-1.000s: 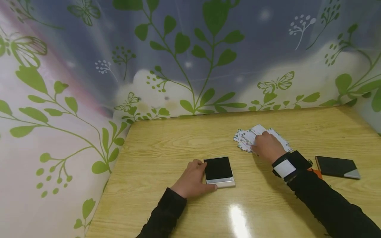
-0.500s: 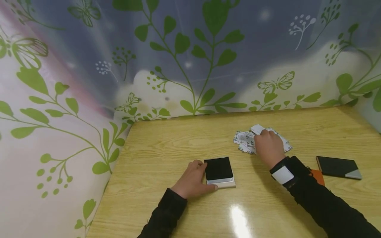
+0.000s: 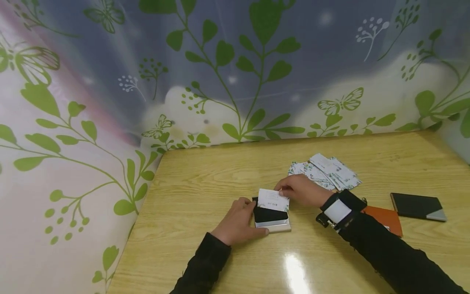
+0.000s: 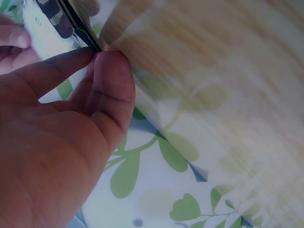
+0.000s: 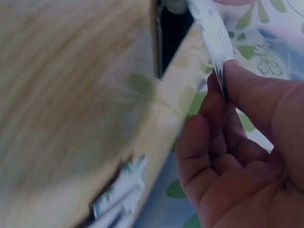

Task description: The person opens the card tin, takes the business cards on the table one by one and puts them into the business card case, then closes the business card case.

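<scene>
Your right hand (image 3: 301,191) has come back from the card pile (image 3: 327,171) since a second ago, and it now brings one card (image 3: 273,200) over to the case (image 3: 271,218). That forearm reaches in from the lower right, wrist bent towards the left, with a black and white band around the wrist. You pinch the card by its right edge: the right wrist view shows the thumb on one face and the curled fingers (image 5: 209,142) behind the other. Your card stands tilted over the far half of the case, its lower edge just at the dark opening; whether it already touches the case cannot be told.

Your left hand (image 3: 236,222) has not shifted. It lies flat on the table (image 3: 205,179) against the left side of the case, thumb stretched along the near edge, fingers lightly bent against the side. In the left wrist view, a fingertip (image 4: 111,76) presses the case's edge (image 4: 83,33). So it steadies the case rather than wrapping round it.

The pile, spread loosely, lies well behind your right wrist, apart from both hands. An orange case (image 3: 383,218) sits just beside your right sleeve, and a black case (image 3: 416,206) lies farther right.
</scene>
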Motion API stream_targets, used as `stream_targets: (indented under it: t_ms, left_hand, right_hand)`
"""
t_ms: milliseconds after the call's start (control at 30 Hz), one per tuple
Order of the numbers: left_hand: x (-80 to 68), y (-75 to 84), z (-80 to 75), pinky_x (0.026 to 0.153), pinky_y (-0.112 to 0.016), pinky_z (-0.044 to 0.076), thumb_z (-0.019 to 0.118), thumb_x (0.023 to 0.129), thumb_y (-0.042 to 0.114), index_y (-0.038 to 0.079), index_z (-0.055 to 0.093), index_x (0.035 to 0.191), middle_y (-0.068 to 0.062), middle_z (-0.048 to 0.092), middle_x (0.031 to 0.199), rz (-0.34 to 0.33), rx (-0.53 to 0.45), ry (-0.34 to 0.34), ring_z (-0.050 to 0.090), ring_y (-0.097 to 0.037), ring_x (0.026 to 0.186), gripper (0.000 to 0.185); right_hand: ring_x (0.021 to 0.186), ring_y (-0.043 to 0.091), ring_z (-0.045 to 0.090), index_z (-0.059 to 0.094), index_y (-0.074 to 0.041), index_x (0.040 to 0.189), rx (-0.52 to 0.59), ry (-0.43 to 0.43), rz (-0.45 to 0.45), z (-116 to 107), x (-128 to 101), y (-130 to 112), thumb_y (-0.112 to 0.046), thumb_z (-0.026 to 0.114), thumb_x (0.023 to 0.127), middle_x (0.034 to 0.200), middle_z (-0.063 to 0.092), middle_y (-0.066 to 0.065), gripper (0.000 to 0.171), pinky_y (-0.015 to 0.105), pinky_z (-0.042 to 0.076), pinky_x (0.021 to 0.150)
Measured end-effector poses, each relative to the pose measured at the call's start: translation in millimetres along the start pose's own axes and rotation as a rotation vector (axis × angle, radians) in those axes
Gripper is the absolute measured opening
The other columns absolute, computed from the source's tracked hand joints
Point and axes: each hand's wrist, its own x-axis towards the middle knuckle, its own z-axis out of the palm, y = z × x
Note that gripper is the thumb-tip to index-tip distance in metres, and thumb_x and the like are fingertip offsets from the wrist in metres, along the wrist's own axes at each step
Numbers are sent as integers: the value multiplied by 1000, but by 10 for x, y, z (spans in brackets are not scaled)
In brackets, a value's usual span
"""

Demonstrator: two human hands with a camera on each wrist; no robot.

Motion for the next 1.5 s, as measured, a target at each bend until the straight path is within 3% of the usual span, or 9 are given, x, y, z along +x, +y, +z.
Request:
stream_targets:
  t_ms: [200, 500, 833, 1067, 1167, 1267, 1433, 1500]
  left_hand:
    - [3, 1, 10, 95, -36, 39, 68, 76, 62, 5, 42, 143, -6, 41, 129, 7, -7, 6, 38, -21, 115, 92]
    - [8, -1, -6, 98, -37, 39, 67, 77, 62, 2, 41, 143, -9, 40, 135, 9, 5, 0, 38, -23, 121, 93]
    - [5, -13, -8, 97, -36, 39, 66, 78, 62, 3, 40, 144, -8, 39, 134, 7, -6, -18, 37, -22, 120, 93]
    - [4, -5, -16, 97, -37, 39, 66, 78, 62, 3, 40, 144, -8, 39, 134, 18, 1, -10, 38, -22, 119, 92]
    - [3, -1, -19, 98, -36, 38, 66, 77, 62, 3, 40, 144, -8, 40, 134, 17, 6, -8, 38, -22, 119, 92]
    - [5, -2, -16, 98, -35, 38, 66, 77, 62, 3, 41, 143, -8, 40, 134, 16, 11, -6, 38, -22, 119, 93]
    - [2, -9, -4, 98, -35, 38, 66, 77, 62, 3, 41, 144, -7, 40, 135, 16, 10, -6, 38, -21, 119, 93]
    - [-2, -11, 1, 98, -35, 38, 66, 77, 62, 3, 40, 144, -7, 39, 135, 16, 8, -4, 37, -21, 119, 93]
  right_hand:
    - [93, 16, 62, 73, -9, 103, -71, -38, -47, 109, 51, -24, -9, 63, 91, 101, 69, 1, 16, 35, 49, 79]
    - [92, 13, 63, 75, -11, 102, -56, -107, -123, 243, 20, -36, -8, 66, 89, 100, 69, -1, 16, 30, 51, 77]
    - [72, 3, 56, 73, -18, 89, -59, -139, -77, 290, 7, -65, -15, 70, 87, 82, 63, -13, 5, 25, 47, 66]
    - [70, 2, 55, 72, -20, 85, -61, -140, -79, 265, -23, -118, -16, 69, 88, 79, 62, -14, 6, 26, 47, 66]
    - [73, 4, 55, 71, -18, 89, -115, -80, -41, 262, -35, -98, -19, 63, 93, 83, 62, -12, 8, 28, 47, 67]
    - [76, 10, 57, 69, -13, 94, -216, 44, 21, 228, -60, -32, -18, 60, 94, 86, 62, -5, 10, 32, 48, 69]
    - [79, 33, 58, 66, 6, 98, -471, 333, 120, 82, -116, 124, -8, 72, 82, 88, 61, 18, 23, 45, 49, 68]
    - [79, 40, 56, 64, 12, 99, -549, 400, 189, 18, -139, 176, -6, 76, 78, 90, 59, 26, 31, 49, 48, 67]
